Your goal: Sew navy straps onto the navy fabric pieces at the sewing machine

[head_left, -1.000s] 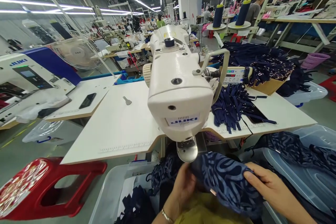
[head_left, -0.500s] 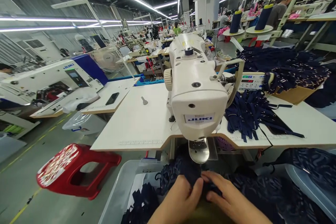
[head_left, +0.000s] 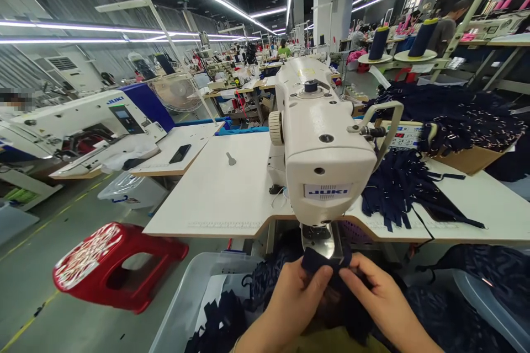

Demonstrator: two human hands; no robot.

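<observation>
A strip of dark navy fabric (head_left: 315, 262) is stretched between both hands, just in front of the rounded metal plate (head_left: 327, 249) at the low end of the sewing machine (head_left: 329, 162). My left hand (head_left: 296, 295) pinches its left part between thumb and fingers. On the other side my right hand (head_left: 375, 289) grips the right part, thumb toward me. More dark cloth hangs below the hands, and its shape is hard to make out. The fabric's upper edge overlaps the plate in view; whether it touches is unclear.
Navy straps (head_left: 391, 187) lie heaped on the white table (head_left: 223, 193) right of the machine. A clear bin (head_left: 182, 287) with dark pieces stands below left, and patterned dark garments (head_left: 488, 270) lie at right. A red stool (head_left: 120, 270) is on the floor.
Both hands have risen toward the metal plate and moved apart, spreading the navy fabric between them. The view has shifted slightly.
</observation>
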